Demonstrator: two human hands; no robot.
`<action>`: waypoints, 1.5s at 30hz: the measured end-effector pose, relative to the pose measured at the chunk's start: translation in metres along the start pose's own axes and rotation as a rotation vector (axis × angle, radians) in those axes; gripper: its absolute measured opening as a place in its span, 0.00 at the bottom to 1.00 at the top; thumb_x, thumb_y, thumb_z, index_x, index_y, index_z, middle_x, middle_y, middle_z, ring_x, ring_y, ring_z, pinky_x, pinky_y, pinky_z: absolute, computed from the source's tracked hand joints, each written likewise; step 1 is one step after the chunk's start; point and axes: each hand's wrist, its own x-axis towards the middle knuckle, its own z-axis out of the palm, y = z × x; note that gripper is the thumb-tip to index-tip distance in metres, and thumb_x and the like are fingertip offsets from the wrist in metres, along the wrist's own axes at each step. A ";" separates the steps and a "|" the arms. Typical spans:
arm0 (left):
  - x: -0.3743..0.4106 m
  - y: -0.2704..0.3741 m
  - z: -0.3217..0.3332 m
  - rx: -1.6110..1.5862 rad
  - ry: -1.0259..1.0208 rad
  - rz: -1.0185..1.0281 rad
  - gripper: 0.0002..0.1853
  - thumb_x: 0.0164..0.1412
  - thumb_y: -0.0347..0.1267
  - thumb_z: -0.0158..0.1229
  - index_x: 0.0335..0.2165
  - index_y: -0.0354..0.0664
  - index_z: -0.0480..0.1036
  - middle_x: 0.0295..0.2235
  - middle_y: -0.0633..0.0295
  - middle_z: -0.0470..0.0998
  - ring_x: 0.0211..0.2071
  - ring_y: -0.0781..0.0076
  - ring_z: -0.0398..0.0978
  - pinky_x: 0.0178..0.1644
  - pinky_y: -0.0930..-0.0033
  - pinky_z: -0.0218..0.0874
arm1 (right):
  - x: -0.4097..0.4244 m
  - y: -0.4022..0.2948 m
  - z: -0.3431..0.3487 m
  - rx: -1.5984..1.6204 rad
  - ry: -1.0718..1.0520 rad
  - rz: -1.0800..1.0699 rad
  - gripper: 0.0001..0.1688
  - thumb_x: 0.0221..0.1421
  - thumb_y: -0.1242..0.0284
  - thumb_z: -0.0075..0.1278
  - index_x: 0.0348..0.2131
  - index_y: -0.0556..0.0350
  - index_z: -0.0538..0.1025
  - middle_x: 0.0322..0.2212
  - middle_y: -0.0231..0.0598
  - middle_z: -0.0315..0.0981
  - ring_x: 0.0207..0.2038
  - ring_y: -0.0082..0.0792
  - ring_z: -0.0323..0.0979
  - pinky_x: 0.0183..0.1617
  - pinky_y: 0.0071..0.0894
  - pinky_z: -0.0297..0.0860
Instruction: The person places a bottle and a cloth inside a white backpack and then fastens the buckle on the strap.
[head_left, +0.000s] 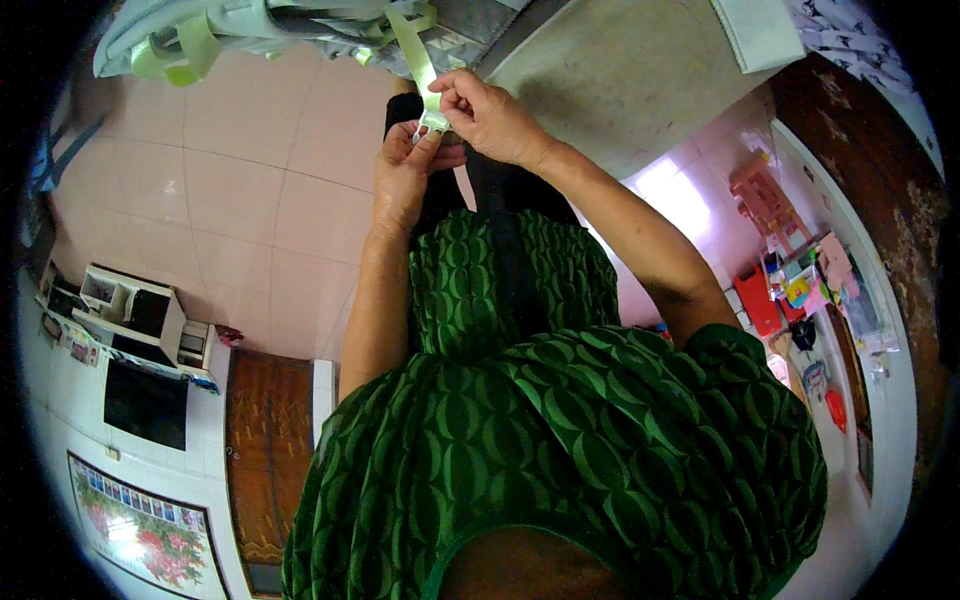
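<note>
A white plastic side-release buckle part is threaded on a shiny light green webbing strap. Its prongs point down toward my body. My left hand pinches the buckle between thumb and fingers from below. From the right, my right hand has its bent fingers on the strap just above the buckle; its fingertips partly cover the strap's edge. Upward, the strap runs to a grey and pale green fabric item with more green strap loops hanging from its edge.
A worn grey-beige surface lies to the upper right, with a white block-like object on its edge. Pink floor tiles spread at left. Further off are a white cabinet, a brown wooden door and a pink plastic chair.
</note>
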 end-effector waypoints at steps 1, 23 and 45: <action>-0.001 0.003 0.003 0.010 0.011 0.008 0.08 0.58 0.26 0.46 0.36 0.32 0.61 0.30 0.53 0.73 0.29 0.66 0.75 0.35 0.69 0.69 | 0.000 0.001 0.000 -0.016 -0.003 0.003 0.15 0.51 0.78 0.45 0.41 0.56 0.65 0.22 0.33 0.67 0.26 0.24 0.67 0.33 0.23 0.65; 0.003 0.005 0.002 0.197 0.087 0.020 0.08 0.57 0.29 0.49 0.33 0.33 0.67 0.25 0.61 0.74 0.25 0.75 0.72 0.32 0.75 0.67 | -0.003 -0.001 0.009 -0.058 -0.022 -0.056 0.15 0.51 0.80 0.44 0.41 0.57 0.63 0.21 0.32 0.66 0.25 0.26 0.67 0.31 0.25 0.66; 0.000 -0.018 0.001 0.152 0.205 0.322 0.16 0.55 0.26 0.53 0.42 0.32 0.61 0.33 0.58 0.70 0.33 0.73 0.71 0.39 0.73 0.65 | -0.005 -0.003 0.009 0.030 -0.021 0.036 0.13 0.50 0.78 0.46 0.39 0.57 0.65 0.23 0.32 0.69 0.28 0.23 0.68 0.35 0.23 0.66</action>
